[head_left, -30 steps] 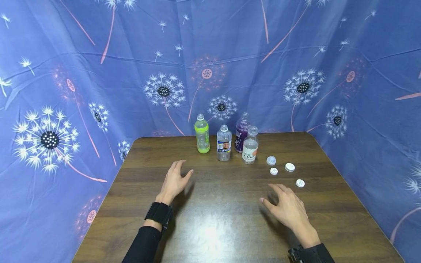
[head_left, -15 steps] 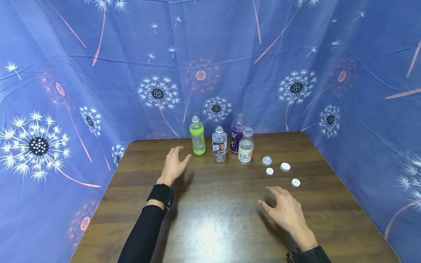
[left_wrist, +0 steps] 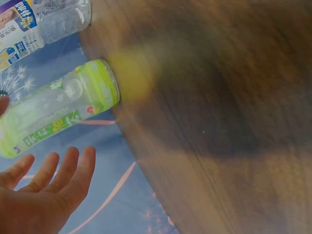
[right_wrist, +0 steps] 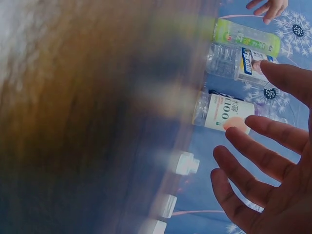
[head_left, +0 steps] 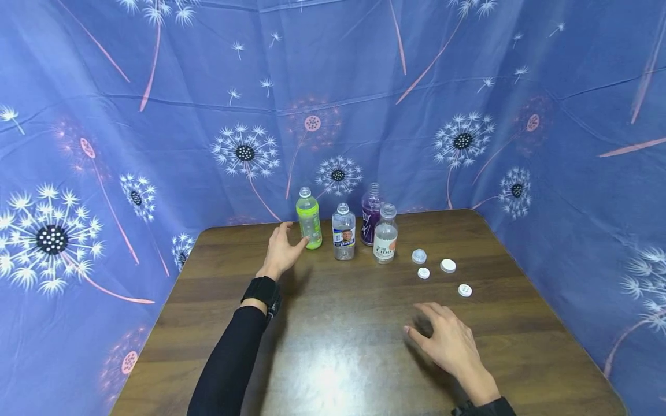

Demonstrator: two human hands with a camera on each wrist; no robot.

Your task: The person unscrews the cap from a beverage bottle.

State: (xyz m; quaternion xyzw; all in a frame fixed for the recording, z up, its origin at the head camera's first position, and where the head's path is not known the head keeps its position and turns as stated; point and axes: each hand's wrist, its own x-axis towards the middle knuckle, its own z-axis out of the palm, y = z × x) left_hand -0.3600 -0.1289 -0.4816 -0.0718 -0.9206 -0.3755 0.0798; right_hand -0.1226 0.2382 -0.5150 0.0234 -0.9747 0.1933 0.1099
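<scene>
At the table's far side my left hand (head_left: 282, 250) is spread beside the green-banded bottle (head_left: 309, 222), thumb in front of its lower part. In the left wrist view a gap shows between the fingers (left_wrist: 73, 170) and that bottle, so it is not gripped. Right of it stand a clear bottle with a blue and white label (head_left: 344, 234), a purple bottle (head_left: 370, 216) and a clear bottle with a white label (head_left: 385, 237). All these are upright and uncapped. My right hand (head_left: 448, 341) hovers over the table at the near right, fingers loosely bent, holding nothing.
Loose caps lie on the wooden table (head_left: 333, 318) right of the bottles: a translucent cap (head_left: 418, 256), a small white cap (head_left: 424, 273) and two more white caps. A blue dandelion-print cloth (head_left: 291, 69) hangs behind and on both sides.
My left hand has moved forward and right, up to the green-banded bottle. The right hand has hardly moved. The head view has shifted slightly; bottles and caps stay in place.
</scene>
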